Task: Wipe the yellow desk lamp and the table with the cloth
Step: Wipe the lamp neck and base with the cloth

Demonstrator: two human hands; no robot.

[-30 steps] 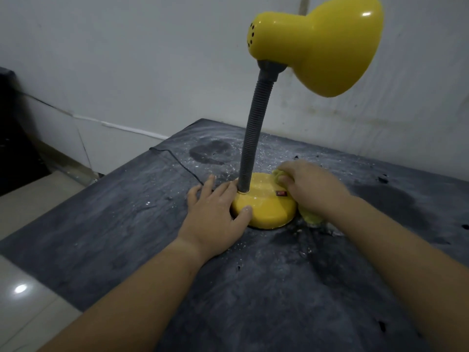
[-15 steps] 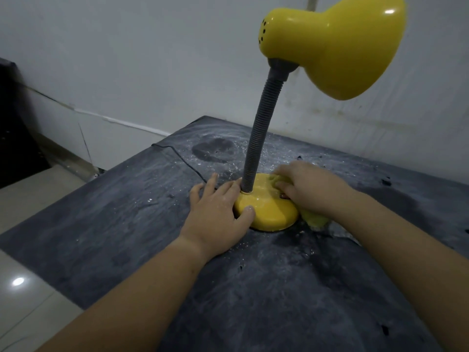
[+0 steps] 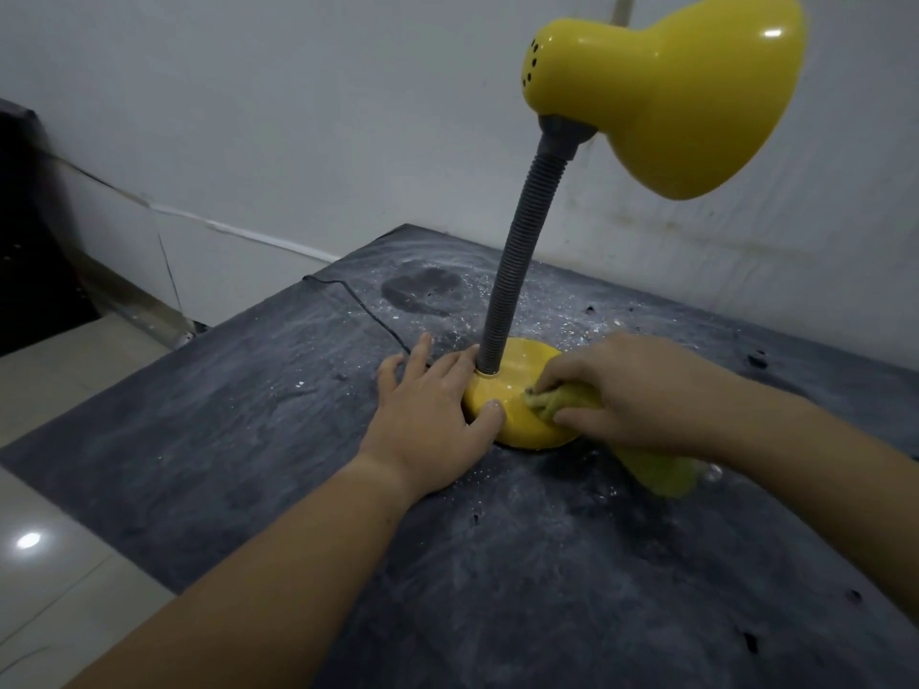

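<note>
A yellow desk lamp stands on the dark dusty table (image 3: 248,440): round base (image 3: 517,375), grey flexible neck (image 3: 522,261), shade (image 3: 671,92) tilted to the upper right. My left hand (image 3: 432,415) lies flat against the left side of the base, thumb on its rim, fingers spread on the table. My right hand (image 3: 631,395) presses a yellow-green cloth (image 3: 557,400) on the front right of the base. The cloth's tail (image 3: 661,474) trails onto the table under my wrist.
A thin black cord (image 3: 368,310) runs from the base to the table's far left edge. White dust and dark specks cover the tabletop, with a dark patch (image 3: 422,290) behind the lamp. A white wall stands close behind; the tiled floor (image 3: 59,564) lies left.
My right hand has slid with the cloth from the back right of the base toward its front. My left hand has stayed on the base.
</note>
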